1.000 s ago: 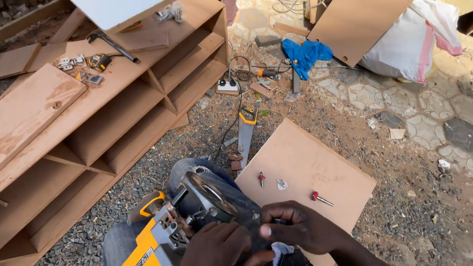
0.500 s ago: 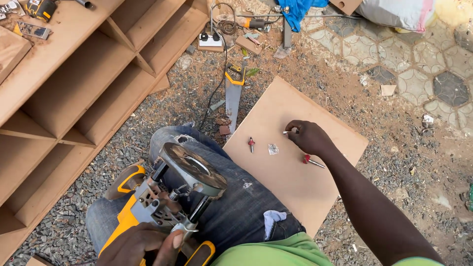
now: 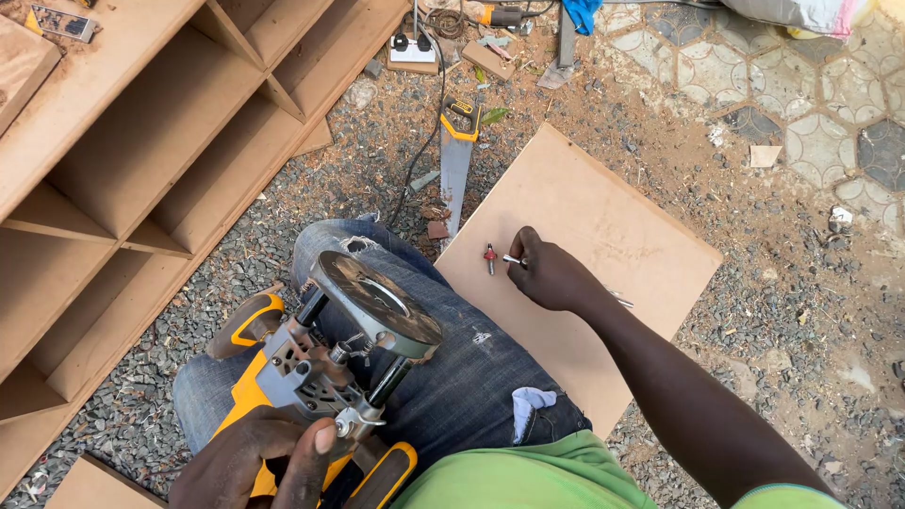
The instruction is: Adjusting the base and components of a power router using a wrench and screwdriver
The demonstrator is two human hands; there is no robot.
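A yellow and grey router lies on my lap, its round base plate turned up. My left hand grips its body near the bottom of the view. My right hand reaches out over a brown board on the ground and pinches a small silver router bit by the fingertips. A red-tipped bit stands on the board just left of that hand. Another thin metal piece shows behind my wrist.
A wooden shelf unit lies along the left. A handsaw rests on the gravel beside the board, with a power strip and cables beyond it. Hexagonal paving lies at the upper right.
My right hand slid left across the board and closed its fingertips on the silver bit. The left hand keeps its hold on the router. The view has tilted downward.
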